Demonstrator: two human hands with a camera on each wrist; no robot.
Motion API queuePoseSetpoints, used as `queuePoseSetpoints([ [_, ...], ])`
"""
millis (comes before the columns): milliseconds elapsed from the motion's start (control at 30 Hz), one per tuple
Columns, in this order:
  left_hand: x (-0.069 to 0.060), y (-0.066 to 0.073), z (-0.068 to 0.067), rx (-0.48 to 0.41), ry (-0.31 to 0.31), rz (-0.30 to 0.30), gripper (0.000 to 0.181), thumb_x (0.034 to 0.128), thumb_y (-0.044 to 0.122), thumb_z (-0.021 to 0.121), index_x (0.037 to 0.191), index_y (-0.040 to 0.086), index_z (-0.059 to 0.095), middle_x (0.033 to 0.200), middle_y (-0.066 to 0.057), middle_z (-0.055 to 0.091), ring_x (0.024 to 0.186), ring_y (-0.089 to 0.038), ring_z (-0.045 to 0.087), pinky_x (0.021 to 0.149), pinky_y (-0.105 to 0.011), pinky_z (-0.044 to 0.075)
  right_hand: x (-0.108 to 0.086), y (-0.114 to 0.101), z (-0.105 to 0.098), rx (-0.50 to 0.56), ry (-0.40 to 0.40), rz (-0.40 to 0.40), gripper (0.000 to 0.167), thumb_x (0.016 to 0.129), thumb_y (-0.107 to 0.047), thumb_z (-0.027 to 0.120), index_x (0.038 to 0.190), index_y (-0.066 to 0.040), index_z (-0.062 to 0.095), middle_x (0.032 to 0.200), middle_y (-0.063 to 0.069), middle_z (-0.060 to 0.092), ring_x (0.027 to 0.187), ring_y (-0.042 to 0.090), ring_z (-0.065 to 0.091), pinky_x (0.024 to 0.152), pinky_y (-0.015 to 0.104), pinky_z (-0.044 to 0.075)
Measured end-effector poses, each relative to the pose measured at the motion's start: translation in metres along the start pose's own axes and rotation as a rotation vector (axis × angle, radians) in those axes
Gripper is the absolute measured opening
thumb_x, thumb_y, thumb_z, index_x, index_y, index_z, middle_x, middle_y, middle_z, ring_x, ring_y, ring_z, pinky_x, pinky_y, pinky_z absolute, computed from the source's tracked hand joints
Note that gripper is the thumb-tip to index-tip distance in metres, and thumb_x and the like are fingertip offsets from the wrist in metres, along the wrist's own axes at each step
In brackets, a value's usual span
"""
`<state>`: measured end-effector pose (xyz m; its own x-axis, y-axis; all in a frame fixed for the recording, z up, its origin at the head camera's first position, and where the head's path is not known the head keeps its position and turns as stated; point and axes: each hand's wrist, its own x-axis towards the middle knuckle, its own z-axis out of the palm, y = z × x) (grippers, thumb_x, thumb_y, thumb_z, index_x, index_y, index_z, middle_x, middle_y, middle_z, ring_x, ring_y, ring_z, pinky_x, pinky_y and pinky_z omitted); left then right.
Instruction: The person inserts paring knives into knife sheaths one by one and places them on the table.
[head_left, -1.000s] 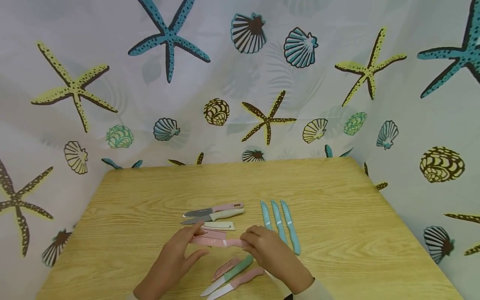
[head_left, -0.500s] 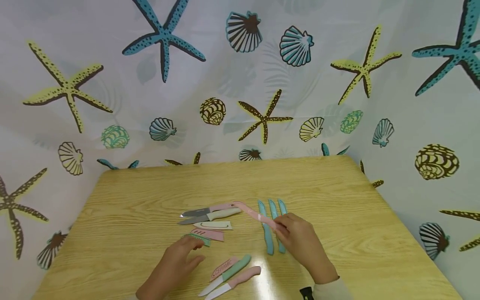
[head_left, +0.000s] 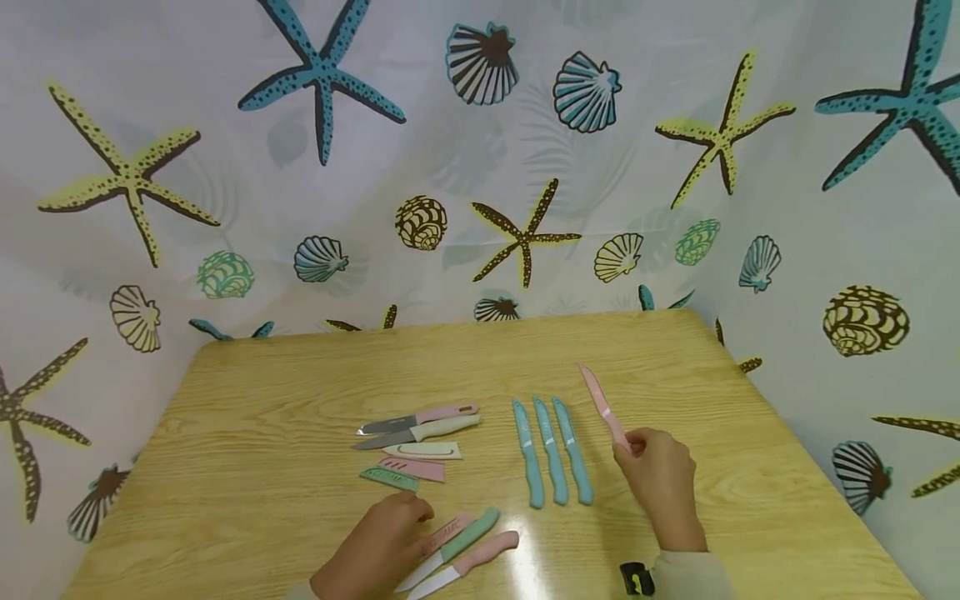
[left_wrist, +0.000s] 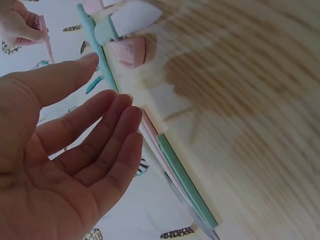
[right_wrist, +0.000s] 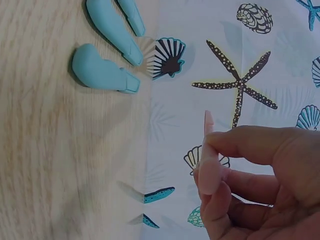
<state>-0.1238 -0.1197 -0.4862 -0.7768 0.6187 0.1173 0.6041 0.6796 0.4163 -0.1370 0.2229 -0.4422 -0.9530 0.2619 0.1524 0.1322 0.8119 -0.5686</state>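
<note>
Have a pink knife (head_left: 598, 402) pinched by its handle between thumb and fingers of the right hand (head_left: 663, 479), raised over the table (head_left: 750, 500), just right of the row of blue knives (head_left: 551, 451). Have the left hand (head_left: 386, 537) relaxed, fingers loosely curved and thumb apart, left and on the near side of that row, beside a lettered pink sheath (head_left: 452, 527); cannot tell whether touching it. Can see a cream-handled knife (head_left: 446, 427) and white sheath (head_left: 423, 451) left of the row.
</note>
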Motion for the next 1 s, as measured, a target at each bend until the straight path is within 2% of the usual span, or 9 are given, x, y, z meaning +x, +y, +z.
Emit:
queuePoseSetpoints([
  [67, 0.001, 0.001, 0.002, 0.012, -0.006, 0.01, 0.015, 0.0851, 0.016, 0.073, 0.087, 0.001, 0.071, 0.082, 0.0, 0.063, 0.07, -0.006, 0.052, 0.061, -0.022, 0.048, 0.001, 0.002, 0.002, 0.005, -0.031, 0.031, 0.023, 0.085, -0.01, 0.067, 0.095, 0.011, 0.069, 0.078, 0.016, 0.069, 0.059, 0.019, 0.061, 0.051, 0.034, 0.048],
  [100, 0.002, 0.002, 0.003, -0.039, -0.008, -0.042, 0.018, 0.0863, 0.018, 0.072, 0.091, 0.001, 0.07, 0.079, 0.002, 0.06, 0.067, -0.004, 0.048, 0.059, -0.02, 0.045, 0.001, 0.003, 0.003, 0.001, -0.043, 0.04, 0.023, 0.085, -0.011, 0.067, 0.094, 0.011, 0.069, 0.078, 0.016, 0.069, 0.06, 0.019, 0.061, 0.052, 0.035, 0.048],
  [267, 0.007, 0.002, 0.008, -0.041, -0.042, -0.028, 0.013, 0.0856, 0.014, 0.072, 0.088, 0.002, 0.07, 0.069, 0.009, 0.046, 0.061, -0.002, 0.035, 0.052, -0.016, 0.036, 0.004, 0.006, 0.009, -0.015, -0.096, 0.064, 0.023, 0.082, -0.009, 0.067, 0.091, 0.012, 0.069, 0.082, 0.022, 0.069, 0.064, 0.024, 0.063, 0.06, 0.045, 0.052],
  [400, 0.009, 0.003, 0.011, -0.035, -0.039, -0.029, 0.011, 0.0861, 0.014, 0.071, 0.085, 0.004, 0.069, 0.066, 0.01, 0.041, 0.059, -0.002, 0.034, 0.051, -0.016, 0.034, 0.007, 0.006, 0.014, -0.023, -0.126, 0.089, 0.021, 0.081, -0.009, 0.067, 0.088, 0.011, 0.069, 0.083, 0.023, 0.068, 0.069, 0.027, 0.063, 0.068, 0.053, 0.051],
  [467, 0.01, 0.003, 0.012, -0.029, -0.032, -0.032, 0.011, 0.0865, 0.015, 0.071, 0.084, 0.005, 0.069, 0.066, 0.01, 0.041, 0.059, -0.002, 0.034, 0.051, -0.016, 0.034, 0.009, 0.006, 0.016, -0.019, -0.145, 0.106, 0.02, 0.081, -0.009, 0.067, 0.086, 0.01, 0.068, 0.08, 0.021, 0.068, 0.069, 0.027, 0.062, 0.068, 0.051, 0.051],
  [667, 0.01, 0.004, 0.011, -0.036, -0.036, -0.055, 0.01, 0.0861, 0.015, 0.071, 0.084, 0.006, 0.069, 0.068, 0.01, 0.045, 0.061, -0.002, 0.036, 0.052, -0.017, 0.035, 0.012, 0.006, 0.024, -0.002, -0.207, 0.152, 0.02, 0.081, -0.01, 0.069, 0.085, 0.01, 0.067, 0.074, 0.015, 0.066, 0.064, 0.025, 0.058, 0.054, 0.036, 0.05],
  [1000, 0.013, 0.01, 0.01, -0.03, -0.034, -0.072, 0.012, 0.0824, 0.015, 0.075, 0.08, 0.007, 0.068, 0.066, 0.01, 0.042, 0.059, -0.002, 0.036, 0.051, -0.018, 0.033, 0.014, 0.01, 0.033, -0.065, -0.246, 0.096, 0.016, 0.079, -0.007, 0.07, 0.074, 0.007, 0.064, 0.065, 0.009, 0.061, 0.059, 0.023, 0.054, 0.057, 0.039, 0.048],
])
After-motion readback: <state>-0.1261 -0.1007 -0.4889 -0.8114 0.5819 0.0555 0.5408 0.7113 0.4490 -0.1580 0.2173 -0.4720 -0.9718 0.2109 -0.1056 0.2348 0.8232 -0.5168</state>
